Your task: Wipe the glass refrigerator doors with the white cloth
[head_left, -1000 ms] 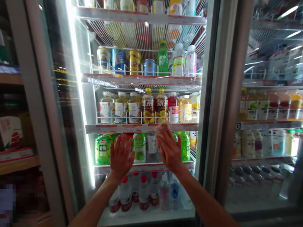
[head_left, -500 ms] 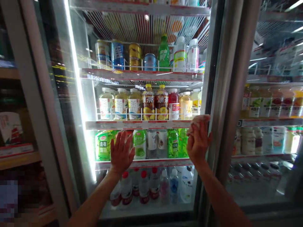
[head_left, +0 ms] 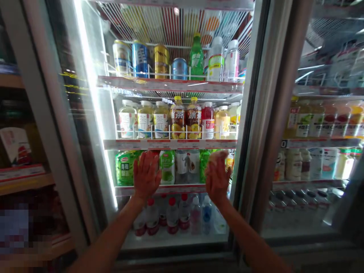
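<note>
My left hand [head_left: 146,175] lies flat with its fingers up, seemingly against the glass of a lit drinks fridge. Farther right, my right hand [head_left: 217,178] is wrapped round a pale, crumpled cloth [head_left: 220,156], partly blurred, which shows above the fingers and appears to press on the glass. Behind the glass, near my left hand, are a green drink pack [head_left: 124,167] and a green-labelled bottle [head_left: 167,167]. Iced-tea bottles [head_left: 194,119] with yellow caps stand on the shelf above.
A metal door frame [head_left: 264,125] runs up the right side, with another drinks fridge beyond it holding rows of bottles [head_left: 303,119]. Red-capped bottles [head_left: 172,216] stand on the lowest shelf. Cans [head_left: 161,60] sit higher up. At left is a wooden shelf [head_left: 25,184].
My right hand has moved left across the glass with the cloth, away from the right door frame. The left hand stays nearly in place. The view has shifted slightly.
</note>
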Available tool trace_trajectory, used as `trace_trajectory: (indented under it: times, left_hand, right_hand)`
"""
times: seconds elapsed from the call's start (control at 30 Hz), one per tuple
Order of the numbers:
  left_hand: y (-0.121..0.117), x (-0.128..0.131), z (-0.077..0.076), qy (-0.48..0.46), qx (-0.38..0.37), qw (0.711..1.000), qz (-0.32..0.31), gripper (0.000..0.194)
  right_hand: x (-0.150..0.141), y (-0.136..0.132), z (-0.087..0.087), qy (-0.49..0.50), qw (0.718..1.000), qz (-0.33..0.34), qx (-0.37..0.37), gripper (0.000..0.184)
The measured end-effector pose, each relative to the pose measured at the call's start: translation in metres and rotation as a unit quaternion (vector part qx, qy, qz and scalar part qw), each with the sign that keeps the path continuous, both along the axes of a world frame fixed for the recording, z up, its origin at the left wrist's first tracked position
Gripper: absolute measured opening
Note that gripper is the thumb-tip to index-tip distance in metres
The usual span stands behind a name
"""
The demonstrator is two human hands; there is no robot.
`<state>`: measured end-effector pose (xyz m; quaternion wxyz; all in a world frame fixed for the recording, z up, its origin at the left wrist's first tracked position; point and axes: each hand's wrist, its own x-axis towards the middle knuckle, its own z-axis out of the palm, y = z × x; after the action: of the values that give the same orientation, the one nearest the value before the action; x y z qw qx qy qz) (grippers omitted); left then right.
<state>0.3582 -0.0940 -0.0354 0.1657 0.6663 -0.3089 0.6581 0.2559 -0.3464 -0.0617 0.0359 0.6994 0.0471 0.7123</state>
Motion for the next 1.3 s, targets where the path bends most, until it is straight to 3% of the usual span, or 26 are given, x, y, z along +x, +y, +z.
trace_trajectory:
  times: [0.07,0.13,0.17,0.27,0.33,0.43,0.5,0.67,0.7,0.83,0.9,0.97,1.03,1.1,1.2,1.23,1.3]
  left_hand:
    - [0.0,-0.001,0.0,0.006,0.003,1.0,-0.004,0.064]
    - [0.0,-0.002,0.001,0.006,0.006,1.0,0.0,0.065]
    - [0.001,-0.002,0.001,0.003,0.008,1.0,0.004,0.066]
    - [0.001,-0.003,0.002,-0.002,0.013,1.0,0.006,0.067]
    - [0.002,-0.004,0.002,-0.002,0.013,1.0,0.004,0.068]
    - [0.003,-0.005,0.002,0.0,0.017,1.0,0.009,0.067]
    - [0.003,-0.006,0.003,-0.001,0.02,1.0,0.013,0.066]
    - [0.004,-0.005,0.002,0.001,0.018,1.0,0.008,0.064]
    - [0.004,-0.005,0.002,0.001,0.019,1.0,0.007,0.064]
    - [0.005,-0.004,0.001,-0.001,0.03,0.999,0.018,0.066]
    - [0.005,-0.005,0.002,-0.001,0.032,0.999,0.023,0.066]
    - [0.005,-0.005,0.002,-0.004,0.03,0.999,0.024,0.065]
    - [0.005,-0.004,0.002,-0.008,0.028,0.999,0.025,0.065]
    - [0.004,-0.004,0.002,-0.008,0.028,0.999,0.028,0.064]
    - [0.007,-0.005,0.002,-0.005,0.036,0.999,0.03,0.063]
    - [0.01,-0.006,0.003,-0.002,0.043,0.999,0.029,0.061]
    - [0.016,-0.01,0.005,0.009,0.066,0.997,0.025,0.057]
  right_hand:
    - [-0.001,0.007,-0.012,0.07,0.991,0.043,-0.104,0.045]
    - [-0.003,0.006,-0.004,0.096,0.981,0.059,-0.159,0.042]
    - [-0.003,0.004,0.008,0.081,0.985,0.052,-0.146,0.042]
    - [0.0,0.0,0.053,-0.021,1.0,0.002,-0.003,0.046]
    - [0.003,0.008,0.069,-0.026,1.0,0.004,0.004,0.047]
    - [0.004,0.025,0.064,0.072,0.985,0.048,-0.147,0.044]
    - [0.004,0.028,0.064,0.102,0.973,0.06,-0.196,0.043]
    - [0.008,0.025,0.085,-0.008,1.0,0.017,0.003,0.049]
    - [0.009,0.028,0.083,0.003,1.0,0.02,-0.013,0.049]
    - [0.01,0.041,0.066,0.108,0.965,0.07,-0.23,0.045]
    - [0.01,0.039,0.075,0.085,0.973,0.068,-0.205,0.044]
    - [0.013,0.034,0.094,0.018,0.995,0.042,-0.088,0.044]
    - [0.015,0.033,0.106,-0.028,0.999,0.023,-0.014,0.045]
    - [0.016,0.038,0.103,-0.005,0.998,0.03,-0.063,0.045]
    - [0.014,0.048,0.091,0.092,0.967,0.056,-0.231,0.044]
    - [0.013,0.049,0.092,0.105,0.962,0.057,-0.245,0.043]
    - [0.013,0.048,0.105,0.079,0.979,0.048,-0.182,0.042]
